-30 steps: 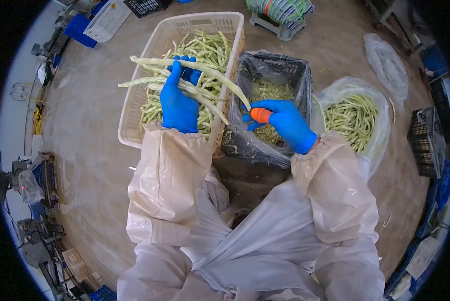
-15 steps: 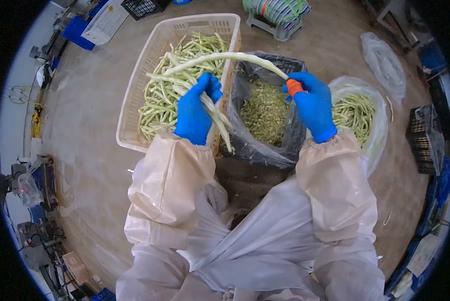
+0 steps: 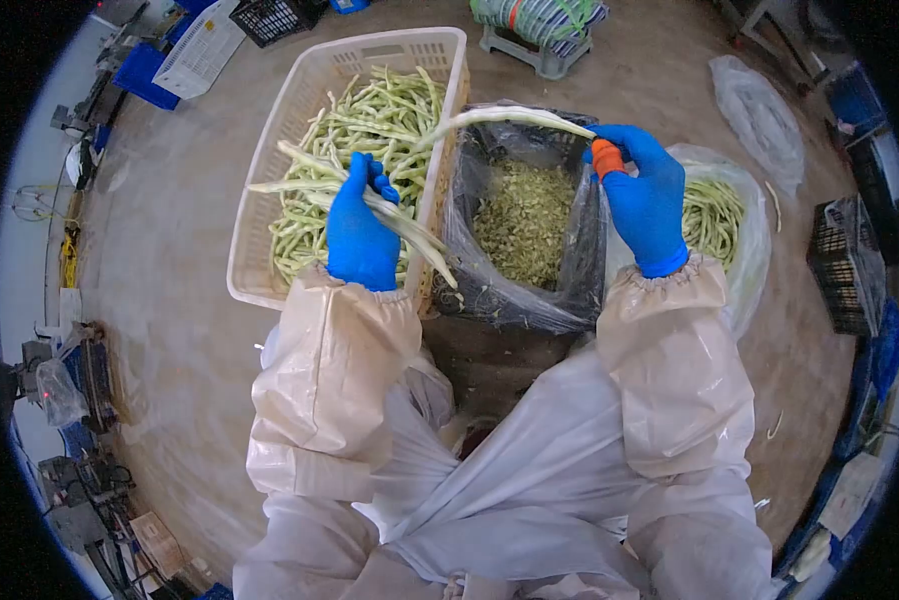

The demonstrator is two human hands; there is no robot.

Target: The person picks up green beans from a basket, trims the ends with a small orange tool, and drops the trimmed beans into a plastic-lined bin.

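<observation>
My left hand (image 3: pixel 362 230), in a blue glove, is closed around a small bunch of pale green long beans (image 3: pixel 424 243) over the crate's near right side. One long bean (image 3: pixel 514 115) arches from my right hand (image 3: pixel 649 205) across a black-lined bin (image 3: pixel 449 230), its far end over the crate. My gloved right fingers pinch its end beside an orange thumb cover (image 3: pixel 606 158). Loose long beans (image 3: pixel 384 115) fill much of the cream plastic crate (image 3: pixel 254 190). Chopped green scraps (image 3: pixel 524 225) lie in the bin.
Right of the bin, a clear plastic bag (image 3: pixel 754 260) holds more long beans (image 3: pixel 711 215). Another crumpled plastic bag (image 3: pixel 756 120) lies on the floor. A black crate (image 3: pixel 844 265) stands at right, and a small stool (image 3: pixel 549 62) bears a striped bundle (image 3: pixel 544 20).
My hands have moved apart: the left to the left with its bunch, the right to the right with the single long bean. That bean's far end has shifted right, away from my left hand.
</observation>
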